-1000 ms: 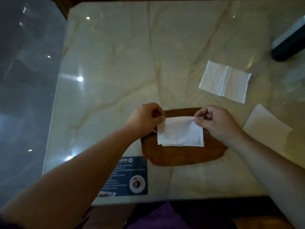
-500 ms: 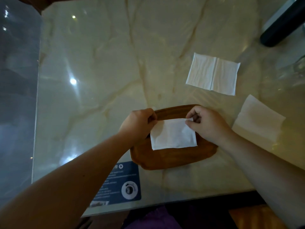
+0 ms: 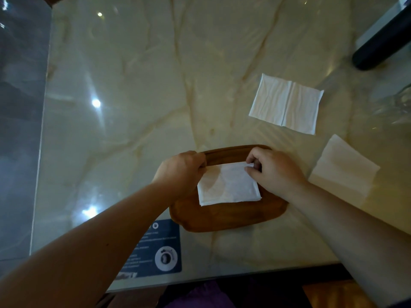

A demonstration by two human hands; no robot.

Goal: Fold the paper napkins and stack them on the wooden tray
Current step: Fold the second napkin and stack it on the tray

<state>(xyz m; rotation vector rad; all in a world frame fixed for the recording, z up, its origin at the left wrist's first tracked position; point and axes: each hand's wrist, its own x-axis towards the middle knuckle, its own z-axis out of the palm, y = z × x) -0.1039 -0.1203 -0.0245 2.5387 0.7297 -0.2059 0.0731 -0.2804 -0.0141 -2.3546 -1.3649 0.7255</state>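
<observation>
Around your work, two more napkins lie flat on the marble table [image 3: 138, 90]: an unfolded napkin [image 3: 286, 103] with a centre crease sits in the upper right of the frame, and a second napkin [image 3: 343, 167], smooth and slightly shadowed, lies at the right edge just beside your right forearm. A dark bar-shaped object [image 3: 384, 41] juts in at the top right corner, well apart from the tray. A blue printed card [image 3: 155, 247] lies under the glass top in the lower centre, partly covered by your left forearm. Nothing lies between your hands and the tray.

The folded napkin [image 3: 229, 185] is white, roughly rectangular, with doubled edges showing along its lower side, and it lies over the upper middle of the wooden tray [image 3: 226, 216], below centre of the frame. Your left hand [image 3: 180, 172] pinches the napkin's upper left corner, fingers curled closed on it. Your right hand [image 3: 275, 172] grips the upper right corner, thumb and fingers closed on the paper. Whether the napkin rests fully on the wood or is held just above it, you cannot tell.
</observation>
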